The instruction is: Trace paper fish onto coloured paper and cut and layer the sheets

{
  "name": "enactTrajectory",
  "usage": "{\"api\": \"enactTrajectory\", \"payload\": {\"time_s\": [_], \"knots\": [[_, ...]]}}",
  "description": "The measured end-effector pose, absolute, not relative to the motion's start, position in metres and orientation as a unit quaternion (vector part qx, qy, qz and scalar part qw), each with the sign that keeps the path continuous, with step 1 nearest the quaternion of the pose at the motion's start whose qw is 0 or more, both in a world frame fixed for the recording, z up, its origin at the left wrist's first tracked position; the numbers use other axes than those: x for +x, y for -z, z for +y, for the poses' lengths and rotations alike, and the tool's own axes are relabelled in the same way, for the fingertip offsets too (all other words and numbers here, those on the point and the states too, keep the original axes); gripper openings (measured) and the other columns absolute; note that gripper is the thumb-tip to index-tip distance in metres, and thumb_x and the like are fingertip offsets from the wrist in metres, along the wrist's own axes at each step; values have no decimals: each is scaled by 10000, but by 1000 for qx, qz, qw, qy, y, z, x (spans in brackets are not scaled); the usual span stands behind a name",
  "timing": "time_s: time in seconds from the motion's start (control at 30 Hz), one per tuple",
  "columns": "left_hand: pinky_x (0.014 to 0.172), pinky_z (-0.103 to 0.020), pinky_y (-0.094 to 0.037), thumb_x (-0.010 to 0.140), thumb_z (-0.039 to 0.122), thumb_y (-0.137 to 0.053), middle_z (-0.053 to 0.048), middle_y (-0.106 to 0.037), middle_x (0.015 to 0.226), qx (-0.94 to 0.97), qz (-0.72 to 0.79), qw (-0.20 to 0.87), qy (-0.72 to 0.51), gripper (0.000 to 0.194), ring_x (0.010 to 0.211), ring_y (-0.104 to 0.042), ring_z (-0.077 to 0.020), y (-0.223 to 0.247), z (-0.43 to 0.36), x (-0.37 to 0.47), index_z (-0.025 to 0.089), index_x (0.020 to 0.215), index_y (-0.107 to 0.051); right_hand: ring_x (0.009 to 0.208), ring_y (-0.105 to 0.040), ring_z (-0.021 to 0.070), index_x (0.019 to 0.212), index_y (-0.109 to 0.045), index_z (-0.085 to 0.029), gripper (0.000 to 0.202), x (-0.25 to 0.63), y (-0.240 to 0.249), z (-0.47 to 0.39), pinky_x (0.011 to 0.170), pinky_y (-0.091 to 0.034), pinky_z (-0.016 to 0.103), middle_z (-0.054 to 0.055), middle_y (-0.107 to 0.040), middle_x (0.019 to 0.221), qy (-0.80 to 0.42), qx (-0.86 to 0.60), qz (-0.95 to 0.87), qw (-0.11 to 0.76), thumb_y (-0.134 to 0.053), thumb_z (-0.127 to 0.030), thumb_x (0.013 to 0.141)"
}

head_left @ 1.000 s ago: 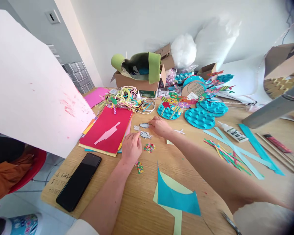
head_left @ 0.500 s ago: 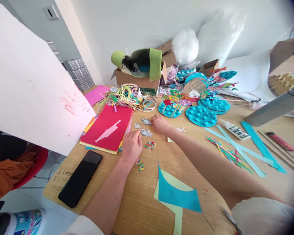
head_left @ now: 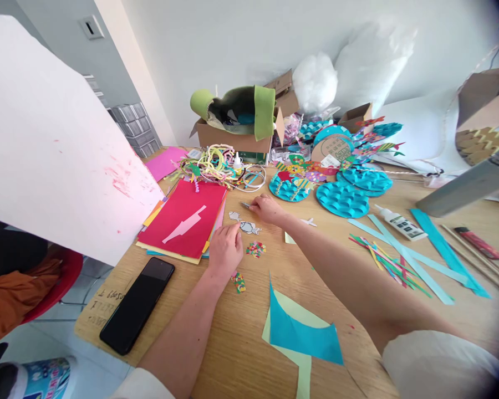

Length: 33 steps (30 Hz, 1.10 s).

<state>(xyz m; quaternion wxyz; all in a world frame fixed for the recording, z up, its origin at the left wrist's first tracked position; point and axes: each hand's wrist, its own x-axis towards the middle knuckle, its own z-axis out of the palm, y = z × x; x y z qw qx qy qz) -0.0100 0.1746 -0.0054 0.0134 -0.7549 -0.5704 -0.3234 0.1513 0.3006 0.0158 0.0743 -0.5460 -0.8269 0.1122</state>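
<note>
Between the thumb and fingers of my right hand (head_left: 268, 209) is a paper fish cutout (head_left: 246, 205), tilted so that it shows nearly edge-on. My left hand (head_left: 225, 246) rests on the table, its index finger stretched out and the other fingers partly hidden. Just beyond that fingertip lie a grey paper fish (head_left: 248, 227) with a drawn outline and a smaller pale fish (head_left: 233, 215). Close to my left hand are a small pile of coloured paper bits (head_left: 256, 249) and a bit-covered paper piece (head_left: 238, 282).
Left are a phone (head_left: 137, 306) and stacked coloured paper (head_left: 178, 219). Blue and pale green paper scraps (head_left: 305, 335) lie in front. Blue scalloped discs (head_left: 342, 199), a glue bottle (head_left: 401, 223) and paper strips (head_left: 388, 260) sit right. A cardboard box (head_left: 233, 143) stands behind.
The paper fish at my right hand lay flat and is now tipped up in its fingers. My left hand has barely moved.
</note>
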Motion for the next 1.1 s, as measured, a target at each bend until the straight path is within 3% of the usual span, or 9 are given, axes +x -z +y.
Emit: {"api": "enactTrajectory", "payload": {"time_s": [0.17, 0.33, 0.57, 0.73, 0.8, 1.1], "knots": [[876, -409, -531, 845, 58, -526, -102, -716, 1021, -754, -573, 10, 322, 306, 965, -670, -243, 5, 175, -9, 169, 1116, -615, 836, -630, 138, 1016, -713, -135, 240, 157, -19, 305, 691, -417, 210, 48, -733, 959, -164, -541, -821, 75, -536, -280, 945], [858, -401, -533, 854, 74, -524, -97, -716, 1006, -753, -574, 6, 321, 296, 950, -671, -238, 5, 174, -9, 174, 1116, -616, 758, -623, 143, 959, -682, -126, 248, 156, -19, 307, 691, -451, 265, 44, -707, 894, -151, -558, -812, 79, -516, -309, 960], [872, -412, -530, 855, 76, -518, -109, -714, 1028, -753, -573, 6, 324, 306, 961, -667, -243, 6, 174, -9, 164, 1133, -612, 1060, -534, 264, 1035, -679, -86, 380, 161, -20, 286, 890, -379, 337, 192, -625, 1088, -42, -540, -830, 129, -324, -214, 997], [867, -410, -531, 851, 86, -517, -100, -712, 1006, -753, -574, 8, 322, 311, 960, -664, -245, 6, 175, -9, 175, 1132, -618, 1051, -504, 242, 949, -708, -143, 336, 161, -19, 256, 945, -355, 317, 144, -636, 1017, -43, -447, -887, 102, -455, -362, 973], [866, -407, -531, 849, 84, -517, -97, -712, 999, -755, -572, 6, 320, 309, 960, -663, -243, 6, 175, -9, 175, 1126, -621, 1039, -512, 235, 973, -705, -149, 369, 159, -18, 255, 949, -357, 315, 134, -636, 1019, -45, -458, -882, 100, -428, -393, 985], [880, -409, -515, 831, 52, -535, -106, -707, 1009, -759, -573, -5, 308, 307, 978, -653, -246, 4, 174, -9, 166, 1098, -635, 1102, -531, 292, 1081, -650, -68, 263, 149, -6, 282, 904, -403, 359, 209, -611, 1137, -65, -619, -780, 66, -549, -217, 890]]}}
